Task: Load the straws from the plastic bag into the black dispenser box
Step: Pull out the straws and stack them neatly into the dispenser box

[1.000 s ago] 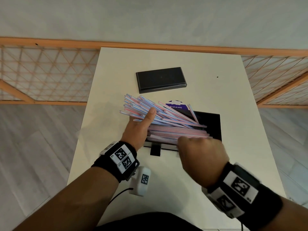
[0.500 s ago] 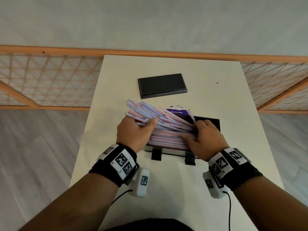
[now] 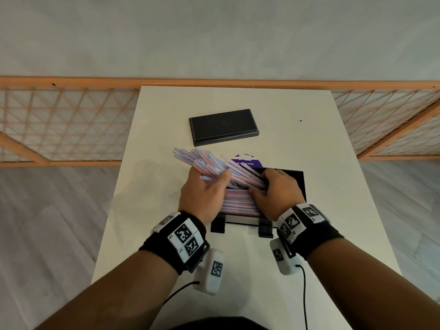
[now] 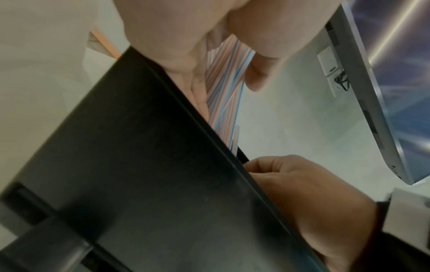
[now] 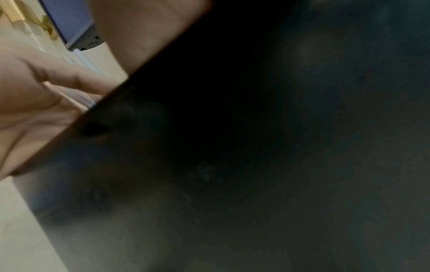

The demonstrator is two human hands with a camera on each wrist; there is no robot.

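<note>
A pale rectangular surface (image 3: 321, 246) stands before a timber lattice rail and a plain grey wall. Nearest the viewer, both forearms carry black wristbands with coded markers. The left hand (image 3: 202, 198) has its fingers (image 3: 222, 177) curled over the left part of the straws (image 3: 238, 198), gripping them; the left-wrist view shows thumb and fingers wrapped round the striped bundle. The right hand (image 3: 277, 195) curls its fingers over the right ends of the bundle at the box wall. The straws lie partly inside the black dispenser box (image 3: 298, 184): the lower ones lie level in it, the upper ones fan up and out to the left past its edge.

Compared with a second ago, the right hand has come from a raised fist in front of the box onto the bundle, and the left hand has closed from a flat press into a grasp. The loose fan looks more gathered, which suggests that the loading is well advanced and levelling remains.

Beyond the box lies a round purple label (image 3: 247, 160), partly hidden, and farther off a flat black lid (image 3: 223, 126). No plastic bag can be made out. The right-wrist view is almost wholly dark box wall; the box interior and the right fingertips are hidden.
</note>
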